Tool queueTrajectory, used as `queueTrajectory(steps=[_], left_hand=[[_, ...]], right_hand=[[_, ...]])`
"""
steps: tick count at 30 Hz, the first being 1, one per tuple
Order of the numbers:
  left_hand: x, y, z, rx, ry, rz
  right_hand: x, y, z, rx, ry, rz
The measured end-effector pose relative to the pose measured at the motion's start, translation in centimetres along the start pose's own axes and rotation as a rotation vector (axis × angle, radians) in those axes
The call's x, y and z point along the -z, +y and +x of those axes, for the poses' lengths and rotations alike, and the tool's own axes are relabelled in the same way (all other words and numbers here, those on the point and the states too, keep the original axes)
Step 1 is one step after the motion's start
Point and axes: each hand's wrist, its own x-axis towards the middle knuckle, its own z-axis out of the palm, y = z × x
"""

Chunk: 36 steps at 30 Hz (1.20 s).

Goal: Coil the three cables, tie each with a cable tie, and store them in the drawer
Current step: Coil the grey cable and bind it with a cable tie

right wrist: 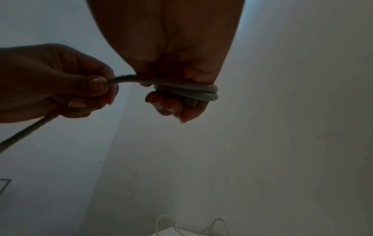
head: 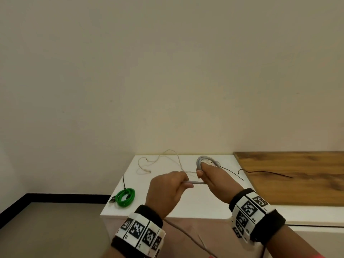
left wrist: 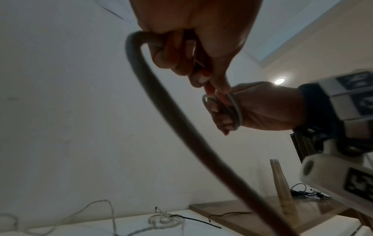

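Note:
A grey cable (head: 200, 161) is partly wound into loops that my right hand (head: 210, 175) grips above the white cabinet top (head: 214, 202); the coil (right wrist: 189, 91) wraps round those fingers. My left hand (head: 167, 190) pinches the straight run of the same grey cable (left wrist: 161, 111), whose tail hangs down past my wrist. A green cable (head: 125, 197) lies coiled and tied with a black tie at the cabinet's left front. A thin white cable (head: 160, 162) lies loose at the back. Two black cable ties (head: 232, 173) (head: 266, 173) lie to the right.
A wooden board (head: 297, 175) adjoins the cabinet on the right, against the wall. In the left wrist view a tall beige vase (left wrist: 280, 183) and dark wires stand on it farther back. Bare floor lies to the left of the cabinet.

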Motion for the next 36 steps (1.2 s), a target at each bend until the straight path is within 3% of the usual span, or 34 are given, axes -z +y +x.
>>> queueTrajectory(steps=[4, 6, 10, 14, 17, 22, 27, 31, 34, 36], left_hand=[[0.4, -0.8, 0.4, 0.153, 0.043, -0.117], [0.6, -1.1, 0.9, 0.227, 0.059, -0.188], [0.5, -2.3, 1.2, 0.363, 0.136, -0.516], [-0.9, -2.3, 0.0, 0.423, 0.08, -0.712], [-2.4, -2.2, -1.7, 0.472, -0.004, -0.78], [-4.1, -0.9, -3.7, 0.46, -0.154, -0.742], [-4.5, 0.4, -3.5, 0.378, -0.226, -0.514], [-4.3, 2.4, -3.4, 0.259, -0.411, -0.289], [-3.9, 3.7, -3.4, 0.215, -0.47, -0.217], [-3.8, 3.7, -3.3, 0.238, -0.425, -0.236]], right_hand=[[0.0, -0.4, -0.4, -0.02, -0.186, 0.023], [0.1, -0.9, -0.4, -0.073, -0.231, 0.153], [1.3, -1.4, -0.2, -0.222, -0.153, 0.72], [1.7, -0.8, 0.0, -0.342, -0.167, 1.074], [2.3, -0.3, 0.1, -0.392, -0.114, 1.363], [2.9, 0.2, 0.1, -0.31, -0.004, 1.758], [1.7, -1.2, 0.3, -0.206, 0.058, 1.82], [0.5, -2.1, 0.3, -0.118, 0.116, 1.691], [-0.9, -2.2, 0.2, -0.117, 0.178, 1.432], [-1.6, -2.0, 0.1, -0.077, 0.207, 1.078]])
